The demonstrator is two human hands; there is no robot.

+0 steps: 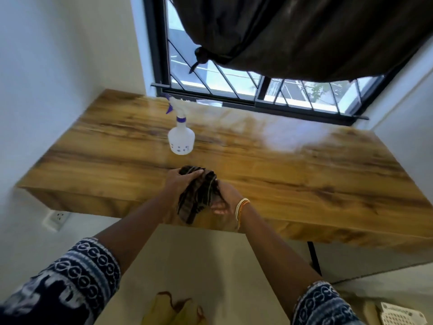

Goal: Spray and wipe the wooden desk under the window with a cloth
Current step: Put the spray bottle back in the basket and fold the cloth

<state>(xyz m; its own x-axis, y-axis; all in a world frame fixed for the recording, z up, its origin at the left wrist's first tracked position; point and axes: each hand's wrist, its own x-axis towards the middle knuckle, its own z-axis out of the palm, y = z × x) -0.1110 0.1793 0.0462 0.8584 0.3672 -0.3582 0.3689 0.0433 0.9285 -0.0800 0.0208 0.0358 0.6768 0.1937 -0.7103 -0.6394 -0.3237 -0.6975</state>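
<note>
Head view: my left hand (180, 181) and right hand (225, 198) both grip the cloth (196, 195), bunching it for wiping the table (304, 174); spray bottle (181, 137) stands parked mid-frame.

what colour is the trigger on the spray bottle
Purple, on a white spray bottle standing on the desk; the head view shows it.

Both sleeves (77, 277) end below the elbow, navy with white bands of ring and oval patterning, blurred at 7 and 5 o'clock. Forearms bare. Right wrist carries stacked thin bangles (241, 208), white, cream and orange.
</note>
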